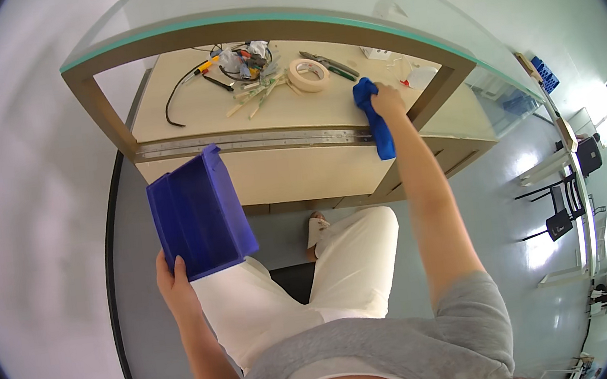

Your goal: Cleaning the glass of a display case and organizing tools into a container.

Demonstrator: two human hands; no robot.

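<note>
My left hand [175, 277] grips the lower edge of a blue-purple plastic bin [198, 215], holding it tilted above my lap with its hollow side facing up. Nothing shows inside the bin. At the right end of the cabinet's front opening, my right hand [387, 99] is closed on a blue cloth [377, 125]. The cloth hangs down over the metal strip [253, 141] along the front edge. Just beyond that hand lie pliers [330, 65] with dark handles. A roll of masking tape [308, 75] rests to the left of them.
On the cabinet's beige surface [193, 105] lie a heap of cables and plastic bits [248, 62], several pale sticks [263, 95] and a black cable [173, 105]. The brown frame [263, 29] with a glass top surrounds the opening. Chairs [561, 216] stand far right.
</note>
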